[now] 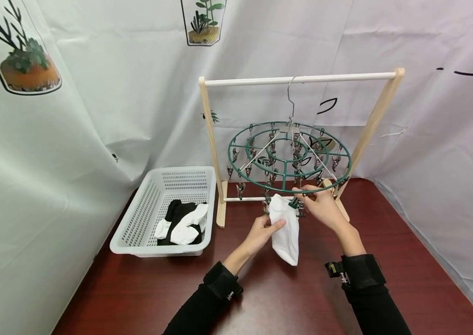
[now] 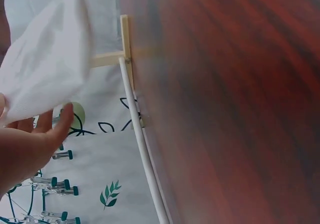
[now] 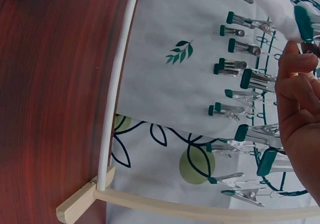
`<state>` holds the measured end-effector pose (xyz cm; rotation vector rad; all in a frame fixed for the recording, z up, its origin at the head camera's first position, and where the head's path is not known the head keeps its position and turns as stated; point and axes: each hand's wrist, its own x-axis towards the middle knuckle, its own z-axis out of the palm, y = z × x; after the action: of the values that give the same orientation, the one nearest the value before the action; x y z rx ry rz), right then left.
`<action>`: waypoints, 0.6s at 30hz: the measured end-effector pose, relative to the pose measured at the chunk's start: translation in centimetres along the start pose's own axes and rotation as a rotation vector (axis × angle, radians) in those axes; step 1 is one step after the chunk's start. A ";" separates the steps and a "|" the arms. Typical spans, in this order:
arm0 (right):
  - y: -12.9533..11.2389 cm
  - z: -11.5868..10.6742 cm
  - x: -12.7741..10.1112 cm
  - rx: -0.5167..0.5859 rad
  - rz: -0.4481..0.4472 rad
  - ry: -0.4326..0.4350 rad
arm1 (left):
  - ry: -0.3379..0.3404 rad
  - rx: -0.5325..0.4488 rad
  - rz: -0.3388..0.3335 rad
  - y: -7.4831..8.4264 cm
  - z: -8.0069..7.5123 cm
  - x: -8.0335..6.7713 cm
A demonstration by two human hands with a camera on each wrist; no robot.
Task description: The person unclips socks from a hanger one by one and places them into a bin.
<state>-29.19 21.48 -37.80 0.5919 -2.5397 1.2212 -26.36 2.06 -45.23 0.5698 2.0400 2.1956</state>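
Note:
A white sock (image 1: 285, 235) hangs toe-down below the front of a round green drying hanger (image 1: 285, 175). My left hand (image 1: 260, 234) pinches the sock near its upper left side, thumb across the front; the left wrist view shows the sock (image 2: 47, 58) above the fingers. On the other side, my right hand (image 1: 323, 208) pinches the metal end of a green-tipped clip (image 1: 294, 203). That clip's green tip (image 3: 303, 23) is right at the sock's upper edge in the right wrist view.
The hanger hooks over the white bar (image 1: 253, 82) of a wooden stand (image 1: 376, 114). Several other clips (image 3: 245, 47) dangle from its rings. Left of the stand, a white basket (image 1: 136, 221) holds black and white socks (image 1: 184, 223) on the red-brown table (image 1: 287, 302).

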 end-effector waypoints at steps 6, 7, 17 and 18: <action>0.1 0.0 -0.1 0.010 -0.005 0.031 | 0.035 -0.001 0.005 1.1 0.3 -1.1; 0.2 0.0 -0.1 0.019 0.000 0.034 | 0.049 0.010 0.010 1.1 0.4 -1.1; 1.1 0.2 -0.3 0.045 0.004 0.125 | 0.098 0.092 0.036 1.1 0.7 -1.3; 1.2 0.3 -0.3 0.052 0.004 0.137 | 0.102 0.095 0.032 1.2 0.7 -1.3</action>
<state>-29.46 22.01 -38.87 0.4972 -2.4044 1.2860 -24.73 2.19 -44.34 0.5130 2.2114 2.1972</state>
